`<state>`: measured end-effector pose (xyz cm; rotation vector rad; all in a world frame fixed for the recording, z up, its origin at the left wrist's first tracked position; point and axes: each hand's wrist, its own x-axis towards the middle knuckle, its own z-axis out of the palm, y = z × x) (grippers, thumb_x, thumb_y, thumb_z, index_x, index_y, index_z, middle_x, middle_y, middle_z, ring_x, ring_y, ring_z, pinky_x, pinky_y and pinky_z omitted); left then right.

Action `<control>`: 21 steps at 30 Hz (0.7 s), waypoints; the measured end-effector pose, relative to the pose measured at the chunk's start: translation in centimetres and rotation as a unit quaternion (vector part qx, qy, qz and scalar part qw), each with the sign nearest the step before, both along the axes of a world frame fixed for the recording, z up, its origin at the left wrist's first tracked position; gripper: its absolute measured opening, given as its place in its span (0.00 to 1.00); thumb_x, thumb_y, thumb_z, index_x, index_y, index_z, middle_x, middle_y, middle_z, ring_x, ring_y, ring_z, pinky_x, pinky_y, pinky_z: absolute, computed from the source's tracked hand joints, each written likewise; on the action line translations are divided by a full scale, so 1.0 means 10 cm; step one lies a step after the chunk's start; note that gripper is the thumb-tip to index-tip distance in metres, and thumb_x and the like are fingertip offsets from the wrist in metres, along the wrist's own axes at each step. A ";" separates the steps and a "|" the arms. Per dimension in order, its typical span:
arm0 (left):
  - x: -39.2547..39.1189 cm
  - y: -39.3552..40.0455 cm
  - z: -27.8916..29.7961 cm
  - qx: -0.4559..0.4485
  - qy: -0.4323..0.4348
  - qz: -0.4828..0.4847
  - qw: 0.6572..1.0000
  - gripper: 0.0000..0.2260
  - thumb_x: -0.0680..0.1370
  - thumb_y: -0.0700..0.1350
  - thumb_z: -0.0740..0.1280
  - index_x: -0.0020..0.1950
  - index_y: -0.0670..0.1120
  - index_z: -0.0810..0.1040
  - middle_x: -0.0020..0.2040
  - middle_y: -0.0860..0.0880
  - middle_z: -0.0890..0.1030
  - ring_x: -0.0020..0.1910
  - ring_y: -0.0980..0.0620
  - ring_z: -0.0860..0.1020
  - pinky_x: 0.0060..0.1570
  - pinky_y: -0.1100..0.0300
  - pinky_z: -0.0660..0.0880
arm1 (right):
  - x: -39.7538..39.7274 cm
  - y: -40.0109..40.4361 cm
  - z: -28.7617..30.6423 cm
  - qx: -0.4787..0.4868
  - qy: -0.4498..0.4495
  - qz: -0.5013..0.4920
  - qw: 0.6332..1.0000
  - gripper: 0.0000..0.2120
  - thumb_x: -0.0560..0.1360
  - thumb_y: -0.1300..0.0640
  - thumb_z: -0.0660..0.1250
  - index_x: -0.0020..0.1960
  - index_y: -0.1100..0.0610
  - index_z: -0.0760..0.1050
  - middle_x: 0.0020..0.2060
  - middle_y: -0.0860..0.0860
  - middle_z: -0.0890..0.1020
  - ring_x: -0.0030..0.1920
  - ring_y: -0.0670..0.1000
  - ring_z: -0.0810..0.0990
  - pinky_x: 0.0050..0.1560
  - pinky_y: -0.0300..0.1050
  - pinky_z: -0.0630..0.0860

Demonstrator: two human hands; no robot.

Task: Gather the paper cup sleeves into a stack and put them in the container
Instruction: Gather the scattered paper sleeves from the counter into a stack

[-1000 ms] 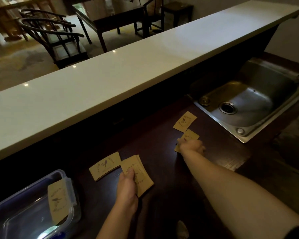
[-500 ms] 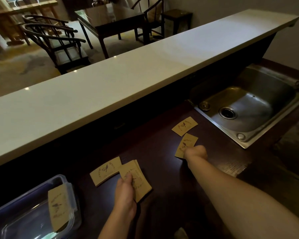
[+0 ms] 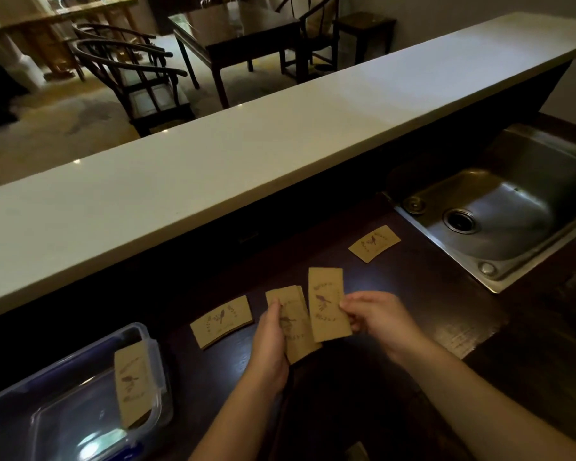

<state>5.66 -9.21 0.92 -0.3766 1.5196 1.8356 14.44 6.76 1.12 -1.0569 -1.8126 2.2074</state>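
My left hand (image 3: 270, 341) grips a small stack of brown paper cup sleeves (image 3: 295, 327) above the dark counter. My right hand (image 3: 376, 319) pinches a single sleeve (image 3: 326, 304) by its right edge, held upright right beside the stack. Another sleeve (image 3: 222, 321) lies flat on the counter to the left of my hands. One more sleeve (image 3: 374, 242) lies near the sink. A clear plastic container (image 3: 64, 404) stands at the lower left, with a sleeve (image 3: 132, 384) leaning against its right wall.
A steel sink (image 3: 499, 214) is set into the counter at the right. A raised white bar top (image 3: 246, 141) runs along the far side of the dark counter (image 3: 429, 304). Chairs and tables stand in the room beyond.
My right hand has lifted the nearer sleeve off the counter by the sink and brought it left, up to the stack in my left hand. The left hand has hardly moved.
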 end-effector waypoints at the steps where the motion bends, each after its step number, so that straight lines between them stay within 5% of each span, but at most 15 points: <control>1: 0.01 0.03 0.02 0.008 0.005 -0.013 1.000 0.17 0.80 0.54 0.58 0.57 0.44 0.79 0.48 0.43 0.86 0.48 0.45 0.85 0.40 0.53 0.81 | -0.03 -0.08 0.02 0.021 0.002 0.027 0.999 0.11 0.75 0.63 0.69 0.36 0.54 0.86 0.30 0.50 0.86 0.30 0.43 0.81 0.30 0.35 0.75; 7: 0.06 0.11 -0.04 -0.053 0.051 -0.054 0.996 0.12 0.80 0.42 0.62 0.62 0.40 0.72 0.54 0.37 0.82 0.49 0.40 0.82 0.41 0.50 0.80 | -0.25 -0.37 -0.12 0.202 -0.086 0.082 0.972 0.08 0.68 0.53 0.73 0.31 0.47 0.80 0.28 0.46 0.83 0.33 0.45 0.82 0.37 0.44 0.80; 12: 0.02 0.02 -0.10 -0.043 0.044 -0.041 0.997 0.11 0.80 0.42 0.61 0.62 0.43 0.72 0.55 0.40 0.82 0.51 0.42 0.81 0.51 0.44 0.79 | -0.40 -0.09 -0.21 0.152 -0.106 0.049 0.981 0.09 0.70 0.46 0.72 0.38 0.51 0.81 0.25 0.47 0.80 0.27 0.44 0.78 0.28 0.37 0.72; 16: -0.01 -0.01 -0.07 -0.021 0.025 -0.032 0.999 0.11 0.80 0.42 0.61 0.63 0.44 0.73 0.56 0.41 0.82 0.54 0.42 0.81 0.58 0.41 0.75 | -0.71 0.60 -0.36 0.105 -0.186 -0.188 0.959 0.17 0.74 0.49 0.70 0.52 0.63 0.79 0.43 0.60 0.84 0.45 0.60 0.82 0.45 0.53 0.78; 21: -0.06 -0.05 0.01 -0.016 0.033 -0.022 0.999 0.13 0.80 0.41 0.61 0.64 0.44 0.73 0.58 0.40 0.81 0.56 0.41 0.80 0.59 0.41 0.74 | -1.11 1.08 -0.45 0.171 -0.343 -0.202 0.901 0.32 0.73 0.40 0.67 0.65 0.64 0.73 0.64 0.62 0.76 0.63 0.64 0.75 0.61 0.58 0.75</control>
